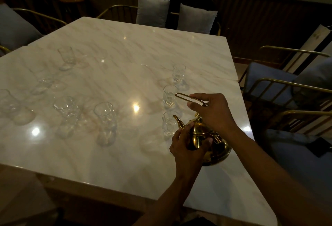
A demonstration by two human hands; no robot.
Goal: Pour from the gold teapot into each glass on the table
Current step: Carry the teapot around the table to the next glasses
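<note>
A gold teapot stands near the right edge of the marble table, its spout pointing left and up. My right hand grips the teapot's thin wire handle above the lid. My left hand wraps the teapot's body just under the spout. Three small clear glasses stand in a row beside it: the nearest touches the spout's line, one behind it, one farthest. Several taller clear glasses stand on the left, among them one, one and one.
Gold-framed chairs with blue cushions stand close on the right. Two grey pillows rest on chairs at the far side. Another cushioned chair is at the far left. A dark flat object lies on the near right seat.
</note>
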